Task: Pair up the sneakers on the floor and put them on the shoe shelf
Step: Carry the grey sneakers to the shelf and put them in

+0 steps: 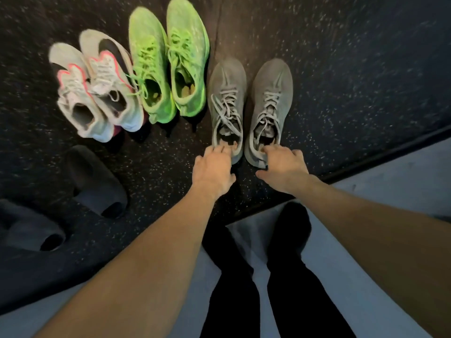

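Gripping one grey sneaker heel each, the left hand (211, 167) held the left grey sneaker (227, 103), the right hand (284, 164) its mate (269, 103); no legible branding showed.

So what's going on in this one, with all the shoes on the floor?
A person is bent over a row of sneakers on a dark speckled floor. The left hand and right hand each grip the heel of one grey sneaker. The green pair and the white and pink pair sit alongside. No shelf is in view.
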Demonstrator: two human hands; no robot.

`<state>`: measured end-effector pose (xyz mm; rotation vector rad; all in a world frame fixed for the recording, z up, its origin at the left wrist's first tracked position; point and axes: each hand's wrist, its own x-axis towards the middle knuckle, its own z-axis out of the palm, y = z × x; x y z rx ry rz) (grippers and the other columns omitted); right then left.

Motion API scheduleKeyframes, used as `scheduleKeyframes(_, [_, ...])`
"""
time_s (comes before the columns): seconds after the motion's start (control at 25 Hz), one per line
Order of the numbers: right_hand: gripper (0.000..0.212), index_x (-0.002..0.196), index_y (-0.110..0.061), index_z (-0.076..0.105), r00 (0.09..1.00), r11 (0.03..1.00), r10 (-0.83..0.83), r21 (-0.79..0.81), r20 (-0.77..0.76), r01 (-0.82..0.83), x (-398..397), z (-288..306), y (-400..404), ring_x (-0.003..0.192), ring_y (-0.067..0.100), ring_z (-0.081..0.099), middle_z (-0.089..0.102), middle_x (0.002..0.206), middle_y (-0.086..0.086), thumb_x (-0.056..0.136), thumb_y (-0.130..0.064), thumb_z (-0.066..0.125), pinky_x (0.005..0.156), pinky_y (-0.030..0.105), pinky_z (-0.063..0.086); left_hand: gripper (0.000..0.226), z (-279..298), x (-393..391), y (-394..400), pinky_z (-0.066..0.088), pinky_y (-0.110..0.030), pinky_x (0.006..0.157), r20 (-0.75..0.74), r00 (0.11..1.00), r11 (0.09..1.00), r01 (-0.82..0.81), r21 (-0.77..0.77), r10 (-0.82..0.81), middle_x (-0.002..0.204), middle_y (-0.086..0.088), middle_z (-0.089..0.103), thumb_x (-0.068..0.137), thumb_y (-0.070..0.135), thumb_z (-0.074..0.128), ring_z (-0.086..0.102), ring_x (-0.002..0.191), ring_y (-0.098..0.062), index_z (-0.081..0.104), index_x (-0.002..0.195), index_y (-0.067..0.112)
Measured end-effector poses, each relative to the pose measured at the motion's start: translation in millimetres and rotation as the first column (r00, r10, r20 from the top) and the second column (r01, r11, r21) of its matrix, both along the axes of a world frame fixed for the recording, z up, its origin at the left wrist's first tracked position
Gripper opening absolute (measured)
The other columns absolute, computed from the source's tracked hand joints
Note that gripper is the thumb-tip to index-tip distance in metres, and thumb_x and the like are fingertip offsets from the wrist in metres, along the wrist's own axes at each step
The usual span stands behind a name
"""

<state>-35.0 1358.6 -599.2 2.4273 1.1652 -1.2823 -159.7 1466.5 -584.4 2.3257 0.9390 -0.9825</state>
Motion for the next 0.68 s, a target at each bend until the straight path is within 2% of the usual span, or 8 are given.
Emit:
scheduleKeyframes(0.08, [0.05, 0.126, -0.017, 0.047, 0.999, 0.999, 0.029, 0.032, 0.014, -0.03, -7, -39, -5, 0.122, 0.026, 0.046, 0.051, 0.127, 0.003, 0.083, -0.035, 0.065, 0.1, 0.044, 0.035, 0.069, -39, 3, -5, 0.037, -0.043, 0.104, 0.013, 0.996, 0.993, 0.09, 0.07, -0.091, 0.15, -0.003, 0.036, 0.089, 0.029, 0.064, 0.029, 0.138, -0.024, 0.03, 0.148, 0.017])
scheduleKeyframes(0.16, [0.041, 0.119, -0.016, 0.049, 0.999, 0.996, 0.024, 0.087, 0.03, -0.026, -12, -61, -4, 0.118, 0.028, 0.048, 0.053, 0.123, 0.004, 0.084, -0.029, 0.066, 0.093, 0.043, 0.04, 0.054, -61, 7, -9, 0.038, -0.04, 0.099, 0.056, 0.991, 0.982, 0.109, 0.154, -0.119, 0.143, -0.005, 0.045, 0.093, 0.019, 0.059, 0.035, 0.134, -0.024, 0.038, 0.142, 0.016])
scheduleKeyframes(0.24, [0.026, 0.11, -0.017, 0.054, 0.998, 0.99, -0.044, 0.133, 0.048, 0.038, -13, -67, -2, 0.107, 0.028, 0.055, 0.058, 0.115, 0.005, 0.087, -0.022, 0.063, 0.078, 0.038, 0.043, 0.034, -66, 8, -10, 0.042, -0.038, 0.089, 0.139, 0.985, 0.978, 0.072, 0.195, -0.1, 0.126, -0.005, 0.056, 0.094, 0.009, 0.053, 0.045, 0.121, -0.025, 0.05, 0.127, 0.016])
scheduleKeyframes(0.32, [0.017, 0.106, -0.019, 0.056, 0.994, 0.985, -0.084, 0.159, 0.066, 0.072, -10, -54, -3, 0.096, 0.029, 0.06, 0.06, 0.108, 0.007, 0.089, -0.016, 0.058, 0.07, 0.035, 0.04, 0.028, -51, 8, -8, 0.044, -0.038, 0.083, 0.205, 0.976, 0.985, 0.046, 0.165, -0.08, 0.115, -0.003, 0.059, 0.093, 0.007, 0.053, 0.048, 0.112, -0.024, 0.053, 0.119, 0.017])
scheduleKeyframes(0.48, [0.011, 0.101, -0.02, 0.057, 0.995, 0.985, -0.098, 0.142, -0.018, 0.099, 0, 29, -13, 0.091, 0.031, 0.061, 0.06, 0.107, 0.008, 0.09, -0.017, 0.053, 0.069, 0.034, 0.04, 0.03, 33, 6, -14, 0.046, -0.038, 0.085, 0.192, 0.979, 0.997, 0.057, 0.049, -0.066, 0.113, 0.0, 0.059, 0.095, 0.011, 0.052, 0.048, 0.11, -0.023, 0.054, 0.123, 0.021])
scheduleKeyframes(0.68, [0.014, 0.103, -0.018, 0.058, 0.999, 0.982, -0.046, 0.182, 0.004, 0.044, 1, 179, -24, 0.095, 0.033, 0.061, 0.06, 0.106, 0.01, 0.089, -0.018, 0.055, 0.073, 0.037, 0.046, 0.012, 180, 7, -28, 0.043, -0.033, 0.072, 0.238, 0.969, 0.997, 0.056, 0.048, -0.066, 0.099, 0.002, 0.061, 0.09, 0.01, 0.054, 0.048, 0.103, -0.021, 0.057, 0.099, 0.018])
